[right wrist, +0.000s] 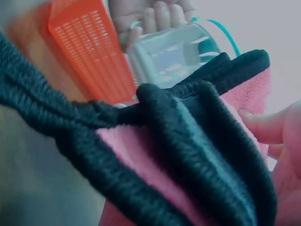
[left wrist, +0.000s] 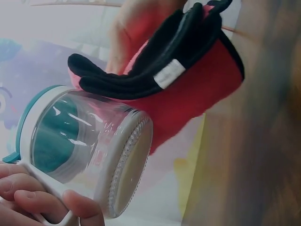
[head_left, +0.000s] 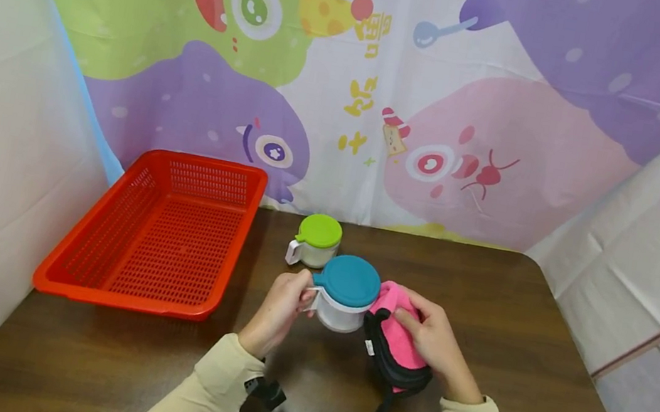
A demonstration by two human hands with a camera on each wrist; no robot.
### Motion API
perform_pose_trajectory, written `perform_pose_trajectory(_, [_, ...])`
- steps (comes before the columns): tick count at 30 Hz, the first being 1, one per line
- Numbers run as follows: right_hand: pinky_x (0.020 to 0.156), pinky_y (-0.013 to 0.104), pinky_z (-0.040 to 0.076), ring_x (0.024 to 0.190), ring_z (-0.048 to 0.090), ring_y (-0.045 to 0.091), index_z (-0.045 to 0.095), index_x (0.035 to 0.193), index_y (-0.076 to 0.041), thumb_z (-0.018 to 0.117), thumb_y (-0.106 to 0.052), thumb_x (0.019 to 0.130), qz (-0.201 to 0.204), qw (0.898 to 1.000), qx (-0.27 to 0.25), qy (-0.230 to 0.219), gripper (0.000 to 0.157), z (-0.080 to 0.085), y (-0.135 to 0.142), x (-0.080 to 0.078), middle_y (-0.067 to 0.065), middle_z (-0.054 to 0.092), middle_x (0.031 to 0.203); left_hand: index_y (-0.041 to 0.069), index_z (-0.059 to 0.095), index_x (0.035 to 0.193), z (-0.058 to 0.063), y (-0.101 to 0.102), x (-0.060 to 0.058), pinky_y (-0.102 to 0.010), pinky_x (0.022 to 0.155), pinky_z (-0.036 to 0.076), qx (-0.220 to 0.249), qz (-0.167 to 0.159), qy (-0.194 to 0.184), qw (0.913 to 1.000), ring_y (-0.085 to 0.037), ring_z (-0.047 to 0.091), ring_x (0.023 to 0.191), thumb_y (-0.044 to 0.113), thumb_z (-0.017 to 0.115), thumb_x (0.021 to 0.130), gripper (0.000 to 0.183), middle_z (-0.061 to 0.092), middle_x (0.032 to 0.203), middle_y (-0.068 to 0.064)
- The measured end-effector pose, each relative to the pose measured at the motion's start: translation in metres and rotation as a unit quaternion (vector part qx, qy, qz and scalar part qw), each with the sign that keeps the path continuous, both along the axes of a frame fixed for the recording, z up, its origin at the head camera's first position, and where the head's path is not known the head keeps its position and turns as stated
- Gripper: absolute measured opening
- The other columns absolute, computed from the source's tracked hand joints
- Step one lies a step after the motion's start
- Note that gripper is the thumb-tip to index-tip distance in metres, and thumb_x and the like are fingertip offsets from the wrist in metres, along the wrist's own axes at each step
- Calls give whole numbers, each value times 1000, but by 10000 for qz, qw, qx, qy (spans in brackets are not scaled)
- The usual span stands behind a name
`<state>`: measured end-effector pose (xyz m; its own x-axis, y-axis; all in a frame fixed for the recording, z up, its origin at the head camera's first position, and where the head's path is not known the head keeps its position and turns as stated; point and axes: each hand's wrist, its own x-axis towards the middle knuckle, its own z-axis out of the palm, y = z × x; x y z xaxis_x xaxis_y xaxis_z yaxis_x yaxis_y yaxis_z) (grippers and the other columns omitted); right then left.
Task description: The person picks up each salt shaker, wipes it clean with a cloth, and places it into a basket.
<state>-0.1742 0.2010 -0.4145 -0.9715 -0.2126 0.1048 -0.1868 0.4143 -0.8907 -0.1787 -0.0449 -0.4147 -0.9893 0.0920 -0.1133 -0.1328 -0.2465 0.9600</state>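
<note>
My left hand (head_left: 282, 305) grips the white handle of a clear jar with a blue lid (head_left: 350, 281). In the left wrist view the glass jar (left wrist: 89, 146) is tilted and looks see-through, with fingers curled round its handle. A folded pink cloth with black edging (head_left: 396, 339) is in my right hand (head_left: 435, 334), pinched between thumb and fingers. The cloth touches or nearly touches the jar's right side. A white tag shows on the black edging, and a black loop hangs below. Behind the blue-lidded jar stands a similar jar with a green lid (head_left: 321, 232).
A red plastic basket (head_left: 219, 289) with slotted walls stands on the left of the brown wooden table (head_left: 512, 321). A curtain with cartoon figures (head_left: 365, 190) hangs along the table's back edge, and pale cloth hangs on both sides.
</note>
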Motion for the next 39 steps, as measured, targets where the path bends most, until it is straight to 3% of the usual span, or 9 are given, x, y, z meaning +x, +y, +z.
perform_pose_trajectory(8, [71,25,49,92,57,22,59,130,-1,63,-8,91,35,9993,215,304,40,16,4,4,22,64,121,11,38,53,-3,2,0,-26,55,38,64,38,-18,10000,-14,32,52,7,38,84,31,31,51,5])
perform_pose_trajectory(22, [77,25,49,101,61,30,60,129,-1,64,-7,89,-51,9962,643,585,40,25,0,10,21,64,124,12,37,54,6,6,3,-27,55,38,-275,-40,81,9996,-13,33,51,7,39,84,30,31,51,5])
perform_pose_trajectory(28, [76,23,49,103,61,30,58,131,-2,62,-7,91,52,9980,547,318,41,22,1,9,21,63,126,11,36,53,5,5,5,-26,54,37,-197,-127,55,9997,-13,31,50,5,39,84,32,31,51,5])
perform_pose_trajectory(32, [80,21,50,110,60,32,57,132,0,60,-5,91,149,9996,216,91,41,18,3,7,22,62,128,10,35,53,5,1,5,-26,55,38,-140,-408,135,9990,-13,30,50,4,37,85,33,31,51,5])
perform_pose_trajectory(39, [73,24,52,99,59,24,56,133,0,58,-4,92,340,9990,-124,-263,42,17,5,5,25,60,128,11,36,54,6,-8,3,-27,57,40,-155,-869,233,9958,-13,32,51,6,36,86,33,32,51,5])
